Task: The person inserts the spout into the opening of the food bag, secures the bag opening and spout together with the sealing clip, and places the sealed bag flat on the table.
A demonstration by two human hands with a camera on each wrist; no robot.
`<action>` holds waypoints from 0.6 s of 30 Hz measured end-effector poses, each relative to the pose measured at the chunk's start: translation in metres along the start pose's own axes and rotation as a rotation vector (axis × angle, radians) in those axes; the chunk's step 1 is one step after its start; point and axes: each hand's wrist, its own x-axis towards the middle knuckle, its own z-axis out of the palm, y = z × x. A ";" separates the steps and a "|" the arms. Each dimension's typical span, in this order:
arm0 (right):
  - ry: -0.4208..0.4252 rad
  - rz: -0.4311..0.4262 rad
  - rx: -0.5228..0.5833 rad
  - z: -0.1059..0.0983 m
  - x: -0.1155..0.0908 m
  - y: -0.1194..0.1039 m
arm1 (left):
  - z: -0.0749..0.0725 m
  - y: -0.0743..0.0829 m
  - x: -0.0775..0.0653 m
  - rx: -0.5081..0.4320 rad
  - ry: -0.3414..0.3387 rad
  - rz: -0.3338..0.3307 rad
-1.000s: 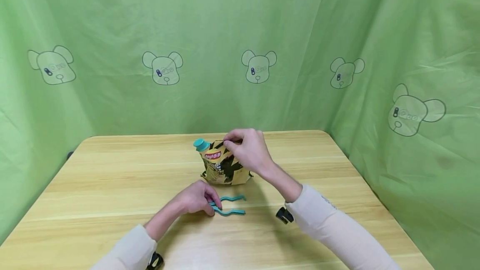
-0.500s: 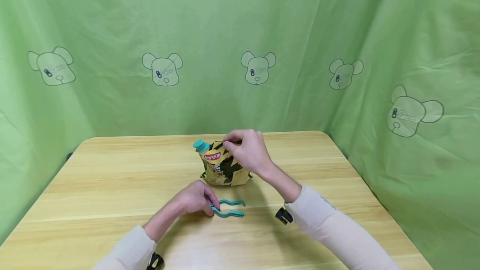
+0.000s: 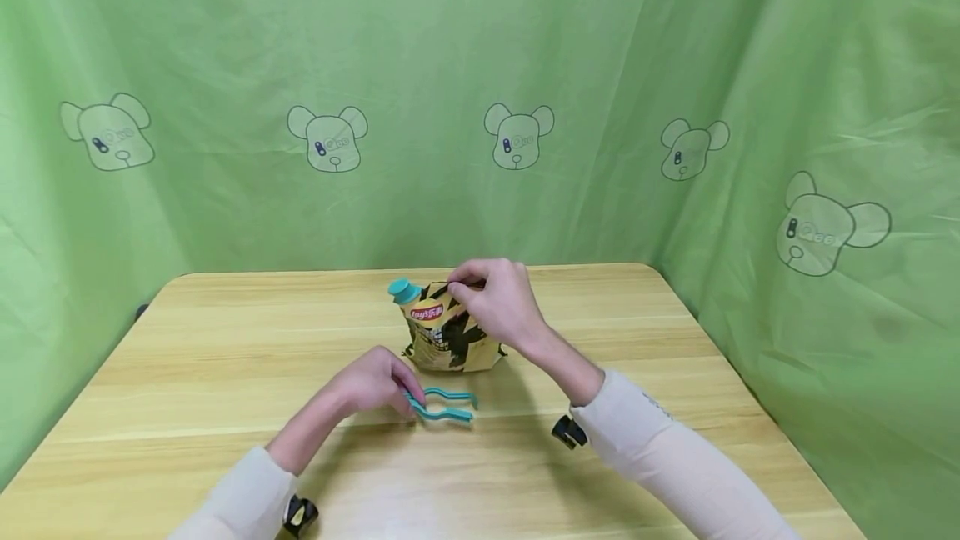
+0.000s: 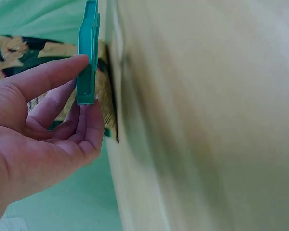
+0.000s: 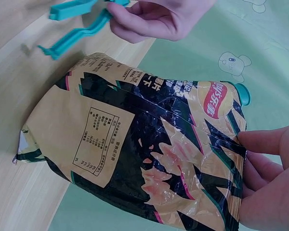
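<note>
A yellow-and-black Lay's chip bag (image 3: 438, 344) stands on the table, and its printed back fills much of the right wrist view. My right hand (image 3: 506, 300) pinches the folded top edge of the bag between thumb and fingers. At the bag's upper left corner sits a round teal cap (image 3: 403, 290). In front of the bag, my left hand (image 3: 378, 382) pinches a teal bag clip (image 3: 448, 415) at one end, its two wavy arms spread apart and pointing right. The clip (image 4: 88, 53) is held between thumb and fingertips in the left wrist view.
A light wood table (image 3: 225, 340) lies under the work. Green curtains (image 3: 420, 198) printed with bear heads hang behind it and on both sides. Black wrist straps show by both sleeves.
My left hand has moved a little left and upward, carrying the teal bag clip with it. The right hand keeps its grip on the bag's top edge, and the bag stays put.
</note>
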 end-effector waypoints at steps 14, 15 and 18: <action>0.003 -0.003 -0.007 0.000 0.001 0.001 | -0.060 0.013 -0.018 0.041 0.025 0.007; 0.002 -0.003 -0.006 0.000 0.001 0.001 | -0.065 0.013 -0.020 0.047 0.036 0.008; 0.001 -0.006 0.001 0.000 0.000 0.001 | -0.077 0.015 -0.025 0.062 0.060 0.006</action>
